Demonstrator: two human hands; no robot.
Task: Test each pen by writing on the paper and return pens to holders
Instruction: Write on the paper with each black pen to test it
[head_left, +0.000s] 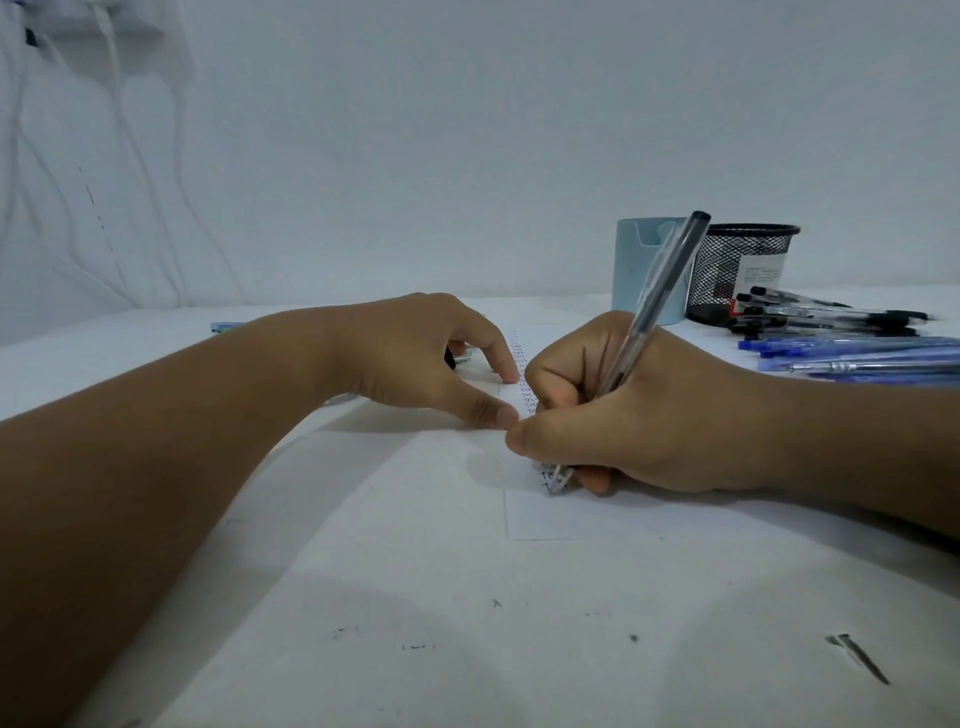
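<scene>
I see my right hand (639, 415) pinching a clear-barrelled black pen (647, 322), tip on the white paper sheet (571, 519); left hand (415, 358) fingertips spread, pressing it.

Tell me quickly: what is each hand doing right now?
Left hand: open, fingertips pressing the paper.
Right hand: gripping a clear pen, tip on the paper.

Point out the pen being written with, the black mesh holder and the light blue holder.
pen (658, 291), head view, on the clear barrel above the right hand.
black mesh holder (719, 270), head view, on its mesh wall left of the label.
light blue holder (636, 280), head view, on its front wall.
</scene>
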